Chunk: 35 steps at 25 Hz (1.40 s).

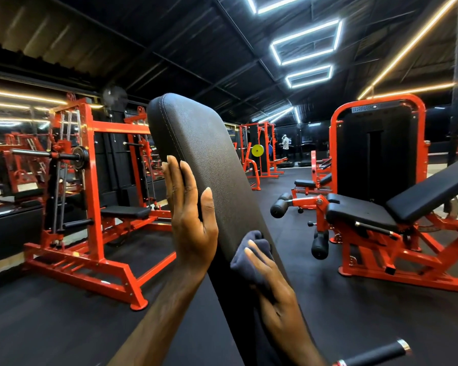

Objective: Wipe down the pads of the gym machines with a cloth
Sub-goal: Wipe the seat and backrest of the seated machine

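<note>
Two hands are seen working on one tall black backrest pad [212,165], which is tilted back and rises through the middle of the view. Left hand [191,215] is laid flat against the pad's left edge, fingers straight and together, thumb resting on the front face; nothing is held, the pad is only braced. Right hand [278,294] is curled round a bunched dark grey cloth [251,254], and the cloth is pressed to the lower front of the pad, just beside the left palm. Grip on the cloth looks firm but loose enough to slide. Step in hand is judged to be wiping the front face of this pad, with most of the upper length not yet covered, judging by where the cloth sits. To do it well, the cloth should be spread flatter so more fabric is in contact, long overlapping strokes should be run up to the rounded top, and the stitched seam and side edges should be included. Bracing hand is best moved clear of the wiped path so no strip is skipped under the thumb. Nearby, a red leg machine [376,207] with black seat pads is seen to the right, and a red rack [90,196] with a small black bench pad to the left; these are presumably to be wiped too. Black rubber floor [64,326] lies beneath.
</note>
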Each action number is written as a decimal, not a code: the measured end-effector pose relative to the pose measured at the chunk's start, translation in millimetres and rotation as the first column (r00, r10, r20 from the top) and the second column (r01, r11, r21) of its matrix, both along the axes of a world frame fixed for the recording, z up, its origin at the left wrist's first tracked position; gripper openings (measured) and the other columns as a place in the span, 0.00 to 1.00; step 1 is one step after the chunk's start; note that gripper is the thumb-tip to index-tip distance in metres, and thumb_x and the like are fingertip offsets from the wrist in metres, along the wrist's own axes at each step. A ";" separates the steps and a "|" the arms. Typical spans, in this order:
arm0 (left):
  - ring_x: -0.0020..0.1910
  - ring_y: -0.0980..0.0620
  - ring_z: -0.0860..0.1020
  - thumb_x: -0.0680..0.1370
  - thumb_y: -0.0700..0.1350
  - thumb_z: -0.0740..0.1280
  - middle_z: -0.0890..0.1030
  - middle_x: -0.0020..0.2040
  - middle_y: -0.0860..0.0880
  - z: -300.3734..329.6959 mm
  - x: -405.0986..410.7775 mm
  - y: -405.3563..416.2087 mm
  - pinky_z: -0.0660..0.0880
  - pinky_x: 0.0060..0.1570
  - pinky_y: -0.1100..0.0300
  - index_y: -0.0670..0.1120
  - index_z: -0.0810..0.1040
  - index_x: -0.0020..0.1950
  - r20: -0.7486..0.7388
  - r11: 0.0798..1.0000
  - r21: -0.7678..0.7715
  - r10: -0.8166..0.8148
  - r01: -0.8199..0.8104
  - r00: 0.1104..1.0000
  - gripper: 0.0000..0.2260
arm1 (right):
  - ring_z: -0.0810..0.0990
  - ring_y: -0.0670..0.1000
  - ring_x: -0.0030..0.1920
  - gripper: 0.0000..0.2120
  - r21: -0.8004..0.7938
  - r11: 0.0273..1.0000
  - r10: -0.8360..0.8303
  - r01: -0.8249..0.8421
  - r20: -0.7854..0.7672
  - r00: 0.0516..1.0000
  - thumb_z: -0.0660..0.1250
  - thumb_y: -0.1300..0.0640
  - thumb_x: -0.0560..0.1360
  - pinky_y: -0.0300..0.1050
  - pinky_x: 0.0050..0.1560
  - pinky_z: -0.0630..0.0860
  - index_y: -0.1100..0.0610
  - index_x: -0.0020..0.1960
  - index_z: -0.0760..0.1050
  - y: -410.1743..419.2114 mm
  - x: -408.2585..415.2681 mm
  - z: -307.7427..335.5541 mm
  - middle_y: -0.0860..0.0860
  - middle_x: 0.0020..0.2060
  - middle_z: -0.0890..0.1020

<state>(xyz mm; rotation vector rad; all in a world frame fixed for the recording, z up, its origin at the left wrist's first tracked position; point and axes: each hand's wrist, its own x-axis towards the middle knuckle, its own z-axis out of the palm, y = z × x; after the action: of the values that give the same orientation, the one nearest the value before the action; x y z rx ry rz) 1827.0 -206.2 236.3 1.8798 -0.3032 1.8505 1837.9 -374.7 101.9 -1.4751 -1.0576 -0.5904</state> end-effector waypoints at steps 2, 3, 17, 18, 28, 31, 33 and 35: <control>0.86 0.39 0.48 0.87 0.38 0.60 0.52 0.85 0.37 -6.1 -1.2 -2.7 0.49 0.84 0.44 0.34 0.57 0.83 -0.002 1.000 0.006 0.001 -0.001 1.000 0.26 | 0.66 0.48 0.80 0.31 0.081 0.996 -0.017 0.027 -0.126 0.992 0.65 0.74 0.81 0.58 0.80 0.64 0.51 0.79 0.71 7.3 2.5 11.2 0.44 0.78 0.72; 0.86 0.39 0.48 0.87 0.38 0.60 0.52 0.85 0.37 -7.6 -1.6 -3.3 0.49 0.84 0.44 0.34 0.56 0.83 -0.007 1.000 0.007 0.000 0.000 1.000 0.26 | 0.67 0.47 0.80 0.29 0.103 0.994 -0.010 0.027 -0.161 0.987 0.64 0.72 0.82 0.58 0.80 0.65 0.51 0.78 0.71 13.4 2.1 21.6 0.44 0.77 0.73; 0.85 0.37 0.47 0.86 0.38 0.60 0.51 0.85 0.35 -39.5 -2.0 -11.8 0.49 0.83 0.40 0.32 0.56 0.82 -0.035 1.000 0.006 -0.012 0.013 0.999 0.27 | 0.65 0.51 0.81 0.29 0.030 0.999 0.031 -0.030 -0.056 0.998 0.65 0.71 0.81 0.48 0.80 0.62 0.53 0.80 0.69 11.0 6.3 2.5 0.47 0.79 0.70; 0.85 0.36 0.47 0.86 0.37 0.60 0.51 0.85 0.35 -39.4 -1.9 -12.3 0.49 0.83 0.40 0.32 0.56 0.82 -0.039 1.000 0.003 -0.019 0.019 0.999 0.26 | 0.64 0.52 0.82 0.31 0.001 0.999 0.036 -0.036 -0.014 0.999 0.65 0.72 0.80 0.48 0.81 0.61 0.54 0.80 0.69 1.5 10.3 -9.2 0.47 0.80 0.69; 0.85 0.33 0.48 0.86 0.36 0.60 0.52 0.84 0.31 -39.1 -0.9 -8.8 0.50 0.82 0.35 0.30 0.57 0.81 -0.040 1.000 0.012 -0.027 0.028 0.999 0.26 | 0.65 0.52 0.81 0.29 0.023 1.000 0.015 -0.015 0.004 1.000 0.65 0.72 0.81 0.51 0.81 0.61 0.58 0.80 0.68 9.0 53.3 1.3 0.49 0.79 0.70; 0.84 0.32 0.48 0.85 0.35 0.60 0.52 0.84 0.31 -38.4 -1.0 -10.0 0.49 0.82 0.35 0.30 0.57 0.81 -0.033 1.000 0.009 -0.028 0.028 0.999 0.26 | 0.67 0.51 0.80 0.26 0.051 0.996 -0.072 0.076 -0.086 0.994 0.64 0.68 0.81 0.59 0.81 0.63 0.58 0.78 0.70 3.5 74.2 -12.1 0.48 0.78 0.73; 0.84 0.33 0.48 0.86 0.35 0.60 0.52 0.84 0.31 -38.6 -1.2 -10.4 0.49 0.83 0.36 0.30 0.57 0.81 -0.032 1.000 0.006 -0.030 0.030 0.999 0.26 | 0.69 0.46 0.79 0.23 0.108 0.981 -0.139 0.163 -0.206 0.969 0.65 0.66 0.83 0.61 0.79 0.66 0.55 0.77 0.73 17.1 91.7 13.1 0.46 0.75 0.75; 0.85 0.33 0.48 0.86 0.36 0.60 0.52 0.84 0.31 -40.3 -1.0 -9.9 0.49 0.82 0.35 0.30 0.57 0.81 -0.035 0.999 -0.001 -0.036 0.036 0.999 0.26 | 0.68 0.46 0.79 0.23 0.123 0.986 -0.088 0.115 -0.206 0.974 0.66 0.66 0.84 0.58 0.80 0.66 0.54 0.77 0.73 27.8 94.9 34.1 0.46 0.76 0.75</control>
<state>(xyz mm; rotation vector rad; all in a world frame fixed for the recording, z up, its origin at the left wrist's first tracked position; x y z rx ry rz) 1826.0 -216.1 196.1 1.8926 -0.3229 1.7923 1932.8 -346.9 136.0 -1.4432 -0.7744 -0.5613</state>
